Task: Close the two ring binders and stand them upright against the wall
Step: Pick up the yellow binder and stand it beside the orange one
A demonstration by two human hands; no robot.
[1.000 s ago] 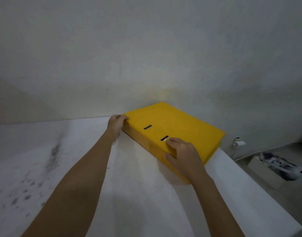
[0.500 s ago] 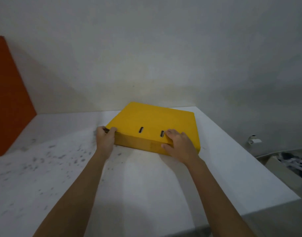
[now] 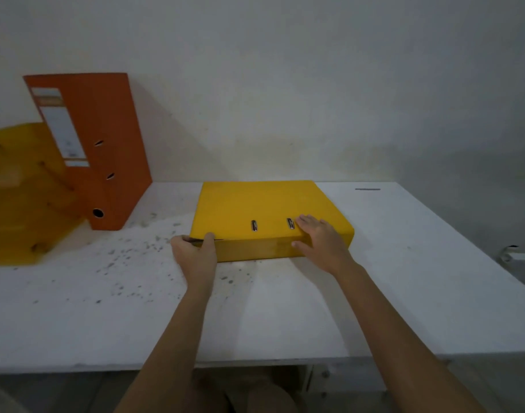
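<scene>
The yellow ring binder lies flat and closed on the white table, its far edge close to the wall and its spine side turned toward me. The cover is plain bright yellow, with 2 small metal slots showing near the front edge, side by side. The front face looks a darker, duller yellow than the top.

My left hand grips the front left corner of that binder, thumb on top of the cover and fingers curled around the edge below. My right hand rests open on the front right part, fingers spread flat over the cover beside the right slot, thumb down against the front face; it presses rather than clasps.

The orange ring binder stands upright at the back left of the table, closed, leaning against the wall. Its spine faces me, with a pale label up its upper part and a round finger hole near the bottom; 2 small slots show on its side cover. Just left of it, partly behind, is a yellow object, blurred, and I cannot tell what it is.

The table top is speckled with dark marks on its left half
</scene>
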